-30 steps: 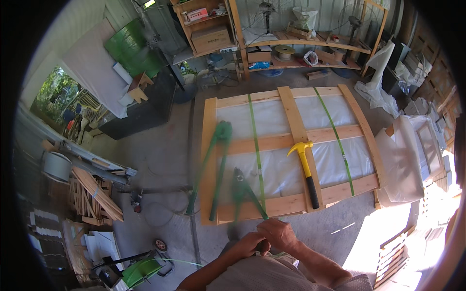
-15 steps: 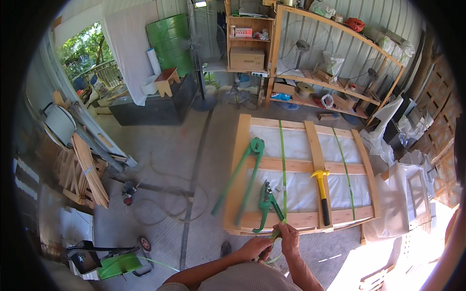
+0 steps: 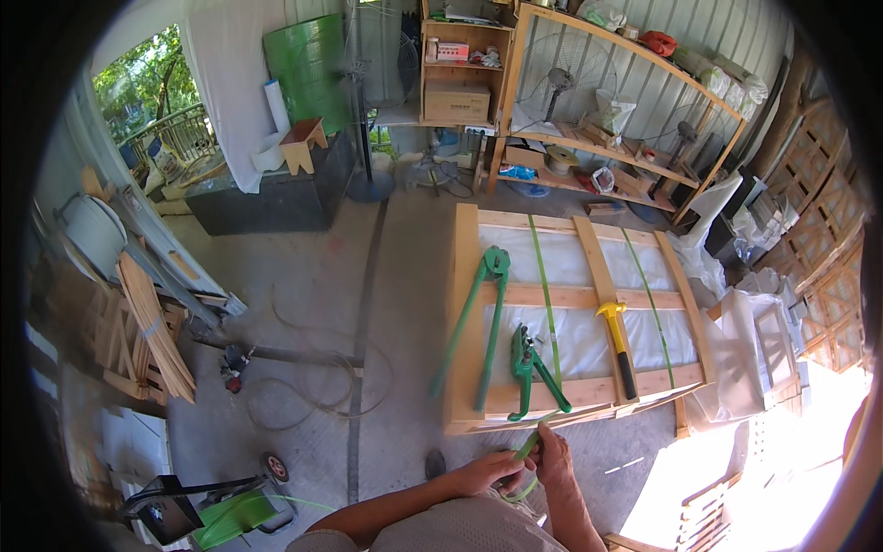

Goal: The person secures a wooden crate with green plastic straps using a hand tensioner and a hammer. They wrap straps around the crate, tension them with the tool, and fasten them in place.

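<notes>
Both my hands grip a green plastic strap just off the near edge of a wooden crate. My left hand has its fingers curled round the strap. Close by on the right, my right hand pinches it near the crate's edge; some strap loops down below the hands. On the crate lie a long-handled green tool, a green strapping tensioner and a yellow claw hammer with a black grip. Two green straps run across the crate over white wrapped contents.
A strap cart with a green coil stands at lower left. A hose loops over the floor beside a small power tool. Bundled wood strips lean at left. Wooden shelves line the back; plastic-wrapped goods stand right of the crate.
My view has shifted slightly, so the crate and its tools sit higher and a little to the right relative to my hands. Both hands still hold the strap.
</notes>
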Demonstrator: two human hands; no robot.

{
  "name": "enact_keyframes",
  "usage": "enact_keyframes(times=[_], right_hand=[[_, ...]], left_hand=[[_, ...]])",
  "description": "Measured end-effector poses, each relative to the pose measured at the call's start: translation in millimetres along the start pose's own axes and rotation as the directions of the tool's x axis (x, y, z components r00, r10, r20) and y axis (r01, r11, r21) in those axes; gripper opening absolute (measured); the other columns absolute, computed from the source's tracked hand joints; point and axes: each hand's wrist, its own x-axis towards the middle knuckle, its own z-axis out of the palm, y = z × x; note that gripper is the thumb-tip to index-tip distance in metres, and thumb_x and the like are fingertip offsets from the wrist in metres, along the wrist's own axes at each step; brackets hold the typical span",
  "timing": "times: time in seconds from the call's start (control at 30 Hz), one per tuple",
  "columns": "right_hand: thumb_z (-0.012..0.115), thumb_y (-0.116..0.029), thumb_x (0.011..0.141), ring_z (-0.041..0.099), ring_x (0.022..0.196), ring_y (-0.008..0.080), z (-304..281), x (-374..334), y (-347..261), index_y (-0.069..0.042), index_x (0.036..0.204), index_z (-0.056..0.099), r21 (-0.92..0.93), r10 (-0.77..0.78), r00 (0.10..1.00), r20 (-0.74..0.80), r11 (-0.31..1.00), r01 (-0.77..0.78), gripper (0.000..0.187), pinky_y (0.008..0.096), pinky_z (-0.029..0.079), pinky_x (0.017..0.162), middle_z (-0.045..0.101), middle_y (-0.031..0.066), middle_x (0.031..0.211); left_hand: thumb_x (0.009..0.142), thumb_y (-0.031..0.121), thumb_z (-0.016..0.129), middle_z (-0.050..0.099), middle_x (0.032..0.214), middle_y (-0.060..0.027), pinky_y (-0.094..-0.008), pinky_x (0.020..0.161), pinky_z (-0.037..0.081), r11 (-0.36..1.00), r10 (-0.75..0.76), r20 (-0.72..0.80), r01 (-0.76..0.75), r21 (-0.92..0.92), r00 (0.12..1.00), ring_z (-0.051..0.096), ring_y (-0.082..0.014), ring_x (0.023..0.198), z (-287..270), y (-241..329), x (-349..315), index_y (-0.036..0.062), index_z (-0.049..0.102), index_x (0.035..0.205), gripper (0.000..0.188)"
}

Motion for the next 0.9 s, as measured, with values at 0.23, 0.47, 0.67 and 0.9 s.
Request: enact_keyframes(times=[0.23, 0.47, 0.67, 0.9], right_hand=[[0.054, -0.031, 0.095, 0.033, 0.045, 0.0089, 10, -5, -36, -0.008, 0.066, 0.049, 0.167, 0.102, 0.994, -0.029, 0.981, -0.096, 0.037, 0.0252, 0.024, 0.042, 0.041, 0.0001, 0.057], [0.056, -0.028, 0.094, 0.03, 0.044, 0.0073, 4, -9, -44, -0.008, 0.064, 0.049, -0.119, -0.07, 0.995, 0.075, 0.99, 0.079, 0.036, 0.0239, 0.022, 0.041, 0.04, -0.0015, 0.055], [0.05, -0.025, 0.095, 0.043, 0.054, 0.0067, -36, -14, -45, -0.006, 0.077, 0.058, 0.051, 0.101, 0.995, 0.0, 0.994, -0.101, 0.027, 0.0251, 0.034, 0.05, 0.051, -0.0013, 0.061], [0.058, -0.019, 0.091, 0.058, 0.072, 0.0136, -42, -32, -48, 0.002, 0.086, 0.063, -0.398, 0.051, 0.995, 0.081, 0.917, -0.014, 0.022, 0.0318, 0.048, 0.067, 0.059, 0.008, 0.07]], left_hand=[[0.1, 0.031, 0.044, 0.06, 0.075, -0.0097, -0.0268, 0.059, 0.043, 0.976, -0.151, -0.039, 0.156, 0.153, 0.988, 0.054, -0.0139, 0.06, -1, 5, -21, -0.0024, 0.056, 0.117, 0.039], [0.101, 0.027, 0.045, 0.065, 0.074, -0.009, -0.0249, 0.054, 0.047, 0.961, -0.184, -0.101, 0.2, 0.191, 0.978, 0.06, -0.012, 0.057, -7, -15, -8, -0.0002, 0.058, 0.113, 0.033], [0.098, 0.033, 0.05, 0.067, 0.08, -0.0143, -0.0316, 0.062, 0.051, 0.976, -0.033, 0.003, 0.031, 0.216, 0.999, 0.065, -0.0208, 0.073, 15, -41, 1, -0.0044, 0.062, 0.106, 0.04], [0.101, 0.031, 0.047, 0.068, 0.083, -0.0114, -0.0293, 0.065, 0.052, 0.941, -0.273, -0.183, 0.302, 0.152, 0.944, 0.066, -0.0184, 0.068, 15, -62, 24, -0.0005, 0.061, 0.106, 0.035]])
